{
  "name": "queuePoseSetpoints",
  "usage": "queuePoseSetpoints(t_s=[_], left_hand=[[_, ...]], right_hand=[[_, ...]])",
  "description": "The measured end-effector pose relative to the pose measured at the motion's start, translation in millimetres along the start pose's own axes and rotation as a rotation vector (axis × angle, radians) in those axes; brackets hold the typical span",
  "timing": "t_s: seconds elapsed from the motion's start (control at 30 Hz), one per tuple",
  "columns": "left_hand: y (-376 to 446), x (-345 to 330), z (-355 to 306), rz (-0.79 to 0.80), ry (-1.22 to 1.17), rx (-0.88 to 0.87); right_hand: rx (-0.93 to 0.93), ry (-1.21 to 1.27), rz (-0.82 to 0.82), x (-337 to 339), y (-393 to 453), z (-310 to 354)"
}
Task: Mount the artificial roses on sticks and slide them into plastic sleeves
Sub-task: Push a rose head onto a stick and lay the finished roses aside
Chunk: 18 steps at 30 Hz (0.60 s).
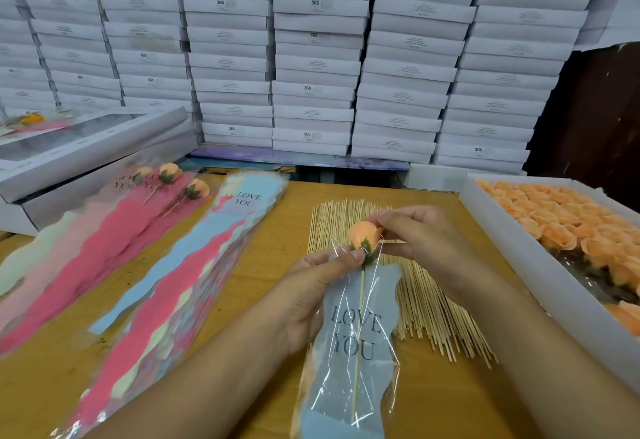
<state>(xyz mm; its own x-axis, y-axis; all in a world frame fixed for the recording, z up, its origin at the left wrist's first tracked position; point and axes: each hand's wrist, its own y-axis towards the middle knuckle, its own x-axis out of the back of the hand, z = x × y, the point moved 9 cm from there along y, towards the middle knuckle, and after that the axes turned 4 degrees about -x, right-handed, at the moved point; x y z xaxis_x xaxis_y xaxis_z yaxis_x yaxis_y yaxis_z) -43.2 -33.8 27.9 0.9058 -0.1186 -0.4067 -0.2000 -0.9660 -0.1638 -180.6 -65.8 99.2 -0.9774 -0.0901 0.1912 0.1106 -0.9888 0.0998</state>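
- At far left, finished roses in pink sleeves are laid against a windowed white box.
- Beside them a stack of empty sleeves, printed "LOVE YOU", is spread on the wooden table.
- The open mouth of a blue plastic sleeve is pinched by the left hand, just below the flower.
- A peach rose on a stick is seated in that sleeve, its head at the opening.
- The rose head is gripped by the fingertips of the right hand.
- Bare sticks are fanned underneath.
- At right, a white tray is filled with loose peach roses.
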Motion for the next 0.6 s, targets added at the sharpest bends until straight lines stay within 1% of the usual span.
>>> queuePoseSetpoints(t_s=[0.13, 0.27, 0.4, 0.6], left_hand=[[-0.2, 0.9, -1.5, 0.000, 0.026, 0.006], [1.7, 2.0, 0.8, 0.033, -0.005, 0.033], [5.5, 4.8, 2.4, 0.042, 0.045, 0.030], [4.8, 7.9, 3.5, -0.002, -0.021, 0.059]], right_hand=[[0.008, -0.032, 0.020, -4.3, -2.6, 0.5], [0.010, -0.075, 0.012, -6.4, -5.2, 0.0], [0.002, -0.079, 0.002, -8.3, -7.0, -1.2], [0.007, -0.129, 0.022, -15.5, -8.1, -3.2]])
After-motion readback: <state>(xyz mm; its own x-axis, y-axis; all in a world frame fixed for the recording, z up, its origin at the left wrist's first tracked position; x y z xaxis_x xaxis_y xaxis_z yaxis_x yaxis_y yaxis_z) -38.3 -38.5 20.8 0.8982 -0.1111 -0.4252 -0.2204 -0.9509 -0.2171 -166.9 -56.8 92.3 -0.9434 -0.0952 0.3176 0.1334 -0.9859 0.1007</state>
